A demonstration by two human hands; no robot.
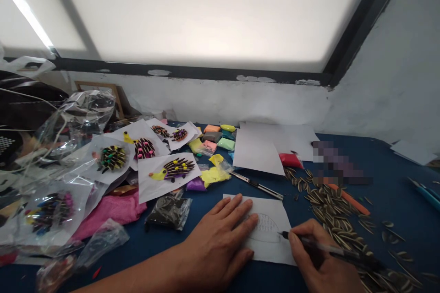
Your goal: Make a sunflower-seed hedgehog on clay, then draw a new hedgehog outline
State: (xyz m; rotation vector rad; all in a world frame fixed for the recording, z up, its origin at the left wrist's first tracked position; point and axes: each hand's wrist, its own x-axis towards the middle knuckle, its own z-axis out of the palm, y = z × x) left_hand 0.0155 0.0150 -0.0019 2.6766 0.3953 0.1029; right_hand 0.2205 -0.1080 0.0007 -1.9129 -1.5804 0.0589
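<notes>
My left hand lies flat with fingers stretched out, pressing on the left part of a small white sheet of paper. On that sheet is a pencil-like outline of a rounded shape, with rows of small marks inside. My right hand is closed around a dark pen, its tip touching or just above the right end of the outline. Sunflower seeds lie in a loose heap beside and beyond my right hand. A utility knife rests just past the sheet's far edge.
Several hedgehog figures of clay and seeds, one with a yellow head, sit on papers at left. Behind are bagged clay packets and white sheets. A black clay packet, pink cloth and orange strip lie nearby.
</notes>
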